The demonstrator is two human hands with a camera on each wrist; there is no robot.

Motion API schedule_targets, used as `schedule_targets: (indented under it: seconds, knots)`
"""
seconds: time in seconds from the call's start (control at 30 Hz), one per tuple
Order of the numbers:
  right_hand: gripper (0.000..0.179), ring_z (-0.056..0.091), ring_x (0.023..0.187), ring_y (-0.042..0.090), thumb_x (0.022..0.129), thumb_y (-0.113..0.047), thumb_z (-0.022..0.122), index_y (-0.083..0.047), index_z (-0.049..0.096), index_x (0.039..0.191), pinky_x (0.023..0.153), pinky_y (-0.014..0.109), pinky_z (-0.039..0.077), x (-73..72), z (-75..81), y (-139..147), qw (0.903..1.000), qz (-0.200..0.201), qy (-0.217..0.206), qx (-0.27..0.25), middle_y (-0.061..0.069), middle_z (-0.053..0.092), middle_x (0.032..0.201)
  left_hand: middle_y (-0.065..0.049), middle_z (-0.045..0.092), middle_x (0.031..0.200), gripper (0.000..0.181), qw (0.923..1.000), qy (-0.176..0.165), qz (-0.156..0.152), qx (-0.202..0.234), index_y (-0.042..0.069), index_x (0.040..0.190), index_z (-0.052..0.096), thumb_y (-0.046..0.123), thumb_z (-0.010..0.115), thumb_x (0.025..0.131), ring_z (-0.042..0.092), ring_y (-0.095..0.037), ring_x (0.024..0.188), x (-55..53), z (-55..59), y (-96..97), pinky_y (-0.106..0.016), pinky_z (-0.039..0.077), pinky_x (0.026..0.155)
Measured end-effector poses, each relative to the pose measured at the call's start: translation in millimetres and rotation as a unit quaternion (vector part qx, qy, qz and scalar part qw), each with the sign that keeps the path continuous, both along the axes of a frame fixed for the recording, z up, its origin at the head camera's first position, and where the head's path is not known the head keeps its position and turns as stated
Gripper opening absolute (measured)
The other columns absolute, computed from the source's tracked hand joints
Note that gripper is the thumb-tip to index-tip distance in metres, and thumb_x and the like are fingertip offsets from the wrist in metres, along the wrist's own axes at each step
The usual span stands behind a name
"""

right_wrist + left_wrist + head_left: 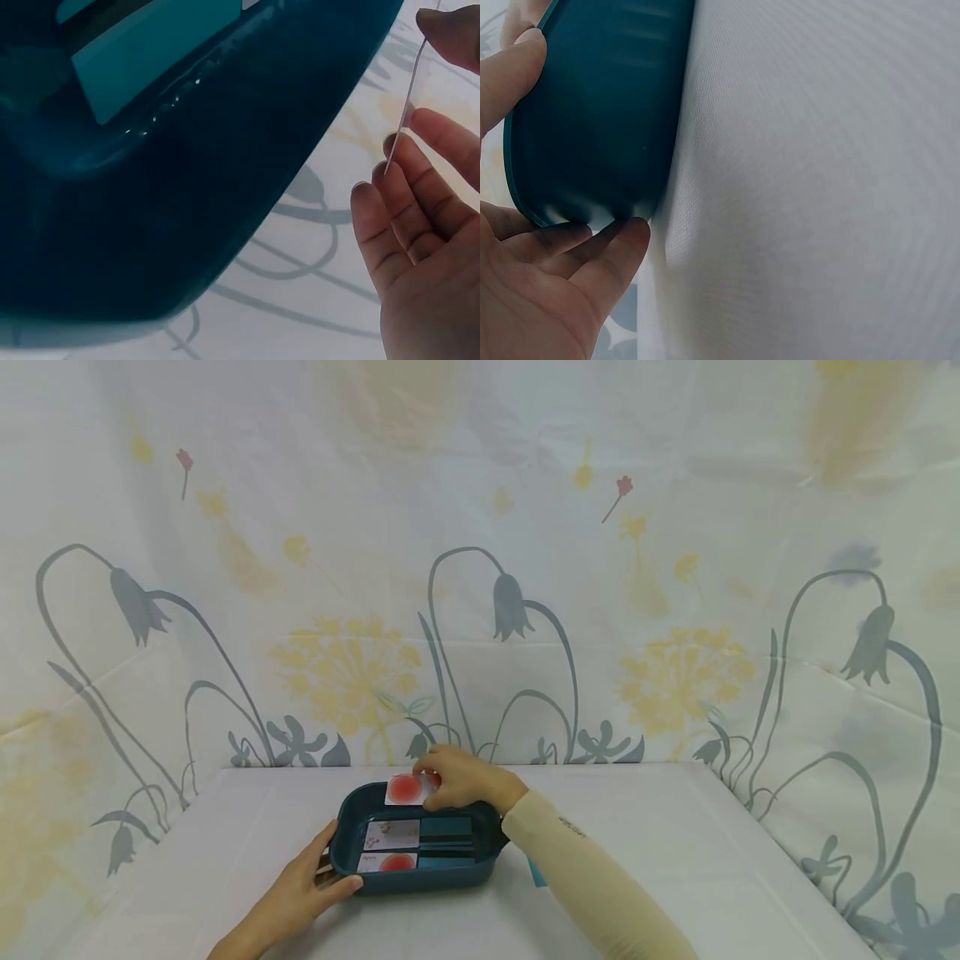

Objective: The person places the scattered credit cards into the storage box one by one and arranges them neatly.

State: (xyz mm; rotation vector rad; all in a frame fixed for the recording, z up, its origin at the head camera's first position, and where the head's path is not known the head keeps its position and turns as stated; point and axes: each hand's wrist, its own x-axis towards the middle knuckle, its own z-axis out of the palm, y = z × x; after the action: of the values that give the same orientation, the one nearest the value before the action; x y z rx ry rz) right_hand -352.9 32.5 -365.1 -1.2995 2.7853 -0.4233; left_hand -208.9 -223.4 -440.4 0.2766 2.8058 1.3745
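Observation:
A dark teal tray (423, 883) stands on the white table. My left hand (296, 893) grips its left end, the thumb on the near rim and the fingers against the end wall, as the left wrist view also shows. Over the far rim, my right hand (461, 781) pinches a white card (399, 790) with a red circle. The right wrist view shows that card edge-on between thumb and fingers, beside the tray wall. Inside the tray lie a pale flower-printed card (392, 834), a second red-circle card (397, 862) and teal cards (446, 826) with dark stripes.
A light blue piece (537, 872) lies on the table (637, 827) right of the tray, partly hidden by the right sleeve (585, 877). A floral-printed cloth (480, 677) hangs behind the table's far edge.

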Motion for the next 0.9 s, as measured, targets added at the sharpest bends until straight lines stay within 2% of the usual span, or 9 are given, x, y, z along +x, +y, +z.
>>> schedule_targets:
  seconds: [0.4,0.67,0.9]
  knots:
    - [0.043,0.043,0.084,0.01,0.077,-0.03,0.075,-0.019,0.064,0.117,0.062,0.019,0.04,-3.8,-9.4,-19.4,0.9998,0.005,0.017,0.013,-0.005,0.048,0.085,-0.029,0.032,0.147,0.094,0.9998,0.007,-0.016,0.005,-0.002,0.15,0.016,0.039,0.071,0.085,0.052,-0.035,0.121,-0.1,0.4,-1.2,-0.038,0.049,0.095]
    - [0.04,0.044,0.084,0.009,0.078,-0.03,0.074,-0.019,0.065,0.115,0.062,0.019,0.039,0.6,-18.5,-28.2,0.999,0.012,0.021,0.036,-0.006,0.047,0.088,-0.029,0.032,0.147,0.094,0.9993,0.015,-0.023,0.025,-0.003,0.15,0.016,0.035,0.072,0.085,0.051,-0.037,0.122,-0.1,-1.3,-1.7,-0.036,0.05,0.094]
    - [0.036,0.043,0.08,0.009,0.078,-0.027,0.076,-0.019,0.066,0.112,0.06,0.018,0.038,4.0,-23.7,-33.8,0.9983,0.025,0.021,0.048,-0.005,0.049,0.087,-0.03,0.03,0.147,0.093,0.9993,0.014,-0.024,0.022,-0.003,0.15,0.016,0.035,0.072,0.085,0.051,-0.037,0.121,0.1,-0.5,-2.8,-0.036,0.05,0.094]
